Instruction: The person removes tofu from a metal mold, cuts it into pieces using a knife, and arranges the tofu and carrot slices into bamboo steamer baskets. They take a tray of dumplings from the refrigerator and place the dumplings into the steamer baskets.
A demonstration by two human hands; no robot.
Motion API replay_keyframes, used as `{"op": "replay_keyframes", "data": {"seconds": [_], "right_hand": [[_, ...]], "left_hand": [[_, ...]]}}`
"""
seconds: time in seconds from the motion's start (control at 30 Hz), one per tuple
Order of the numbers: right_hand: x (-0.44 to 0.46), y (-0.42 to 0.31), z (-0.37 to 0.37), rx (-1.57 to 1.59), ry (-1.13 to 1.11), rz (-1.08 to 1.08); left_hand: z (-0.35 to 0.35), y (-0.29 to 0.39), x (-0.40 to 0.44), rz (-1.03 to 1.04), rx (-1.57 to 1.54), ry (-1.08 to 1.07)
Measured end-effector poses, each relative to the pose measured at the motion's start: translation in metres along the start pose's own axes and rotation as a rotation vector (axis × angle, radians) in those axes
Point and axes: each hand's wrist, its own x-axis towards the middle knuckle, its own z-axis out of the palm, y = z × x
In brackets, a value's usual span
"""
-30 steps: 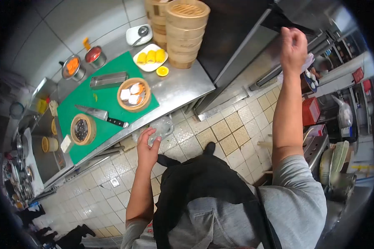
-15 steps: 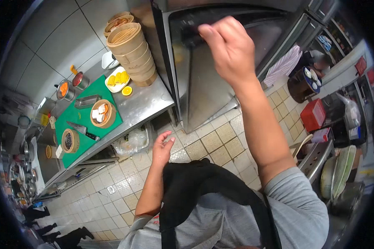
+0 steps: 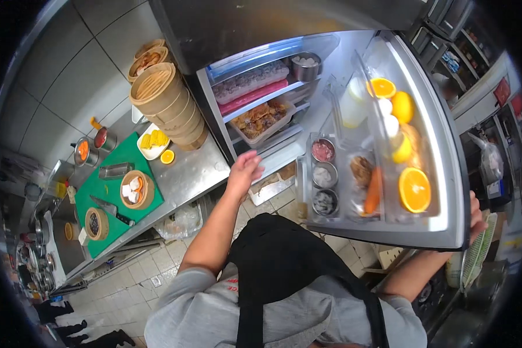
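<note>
The steel-grey refrigerator [image 3: 284, 18] stood open at twelve o'clock in the head view, its dark-edged door with a pale lining [image 3: 451, 191] swung out between two and three o'clock. At three o'clock the bare right hand [image 3: 477, 217] touched the door's outer edge; the door hid part of it, so how tightly its fingers closed could not be told. The bare left hand [image 3: 246, 173], near the middle of the view, held nothing, its fingers loosely spread beside the refrigerator opening. Between twelve and one o'clock from that hand, a clear plastic tub [image 3: 271, 136] of brown food sat inside.

The door's bins carried a halved orange [image 3: 414, 190], an orange carrot [image 3: 373, 190] at nine o'clock from it, and three round metal cups [image 3: 325, 187] farther toward nine.

At nine o'clock in the view, a shiny metal desk [image 3: 200, 174] bore a green cutting board [image 3: 113, 188] with a black-handled knife [image 3: 124, 220] lying on it. A tall stack of round bamboo steamers [image 3: 177, 119] rose at ten o'clock.
</note>
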Motion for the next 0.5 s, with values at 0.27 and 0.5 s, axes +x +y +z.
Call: {"op": "replay_keyframes", "data": {"seconds": [0.27,0.5], "right_hand": [[-0.006,-0.061,-0.142,0.011,0.104,0.154],[-0.007,-0.056,-0.263,-0.607,0.144,0.137]], "left_hand": [[0.019,0.025,0.110,-0.305,-0.294,0.007],[0.034,-0.042,0.144,-0.299,-0.597,0.194]]}}
